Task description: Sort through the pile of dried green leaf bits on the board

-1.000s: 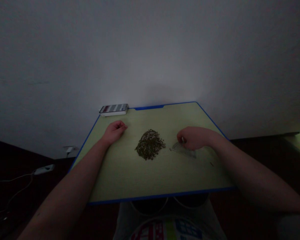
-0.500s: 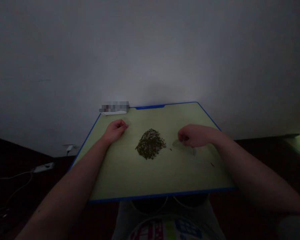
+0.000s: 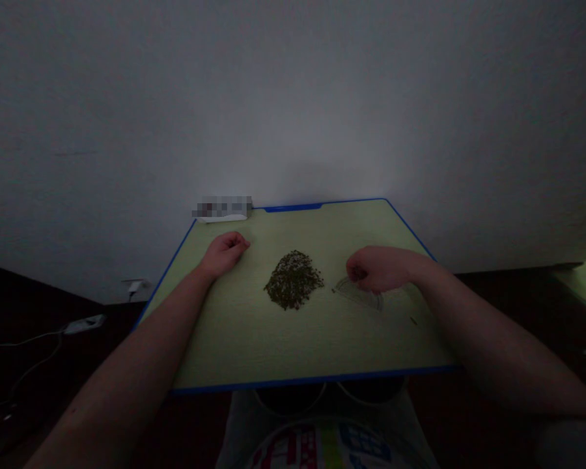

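Note:
Small brown-green grains or dried bits form a loose heap [image 3: 293, 281] in the middle of the pale tabletop [image 3: 303, 352]. On its left, my left hand [image 3: 225, 253] rests on the table with the fingers curled in; nothing shows in it. To the right of the heap, the closed fingers of my right hand [image 3: 375, 268] are at the upper edge of a clear half-round protractor [image 3: 359, 296]. Part of the protractor is hidden under that hand. A tiny dark bit [image 3: 333, 291] lies by the protractor's left end.
A white box [image 3: 223, 210], partly blurred out, stands at the table's far left corner. A small thin sliver [image 3: 413, 321] lies near my right forearm. The wall [image 3: 293, 104] rises right behind the table. A power strip [image 3: 84, 324] with cords is on the floor at left.
The protractor has shifted slightly left and towards me, its near edge now clearer, and my right hand has lowered a little with it. My left hand and the heap look the same.

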### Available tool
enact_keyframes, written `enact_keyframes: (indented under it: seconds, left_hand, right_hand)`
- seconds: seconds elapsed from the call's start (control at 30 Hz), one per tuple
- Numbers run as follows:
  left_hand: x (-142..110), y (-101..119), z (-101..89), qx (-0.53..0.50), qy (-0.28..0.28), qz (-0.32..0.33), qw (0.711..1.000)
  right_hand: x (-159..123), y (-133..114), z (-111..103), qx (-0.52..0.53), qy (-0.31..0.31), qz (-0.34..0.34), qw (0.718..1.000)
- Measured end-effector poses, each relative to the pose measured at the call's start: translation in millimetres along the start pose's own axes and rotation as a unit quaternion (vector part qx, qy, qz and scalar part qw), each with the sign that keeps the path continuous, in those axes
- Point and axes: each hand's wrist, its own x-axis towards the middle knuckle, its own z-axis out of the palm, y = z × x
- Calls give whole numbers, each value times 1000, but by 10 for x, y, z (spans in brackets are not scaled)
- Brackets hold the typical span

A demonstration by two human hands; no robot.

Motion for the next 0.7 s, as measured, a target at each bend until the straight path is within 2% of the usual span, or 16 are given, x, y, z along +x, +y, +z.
enact_keyframes:
  seconds: [0.23, 0.37, 0.7]
  left_hand:
    - [1, 4, -8, 11, -6, 9, 1000]
    - [5, -14, -9, 3, -6, 1, 1000]
    - [14, -38, -3, 8, -3, 9, 1000]
  right_hand:
    - [51, 18, 17, 4, -15, 25, 1000]
    - [64, -6, 25, -2, 3, 10, 1000]
    - [82, -97, 101, 4, -22, -3, 1000]
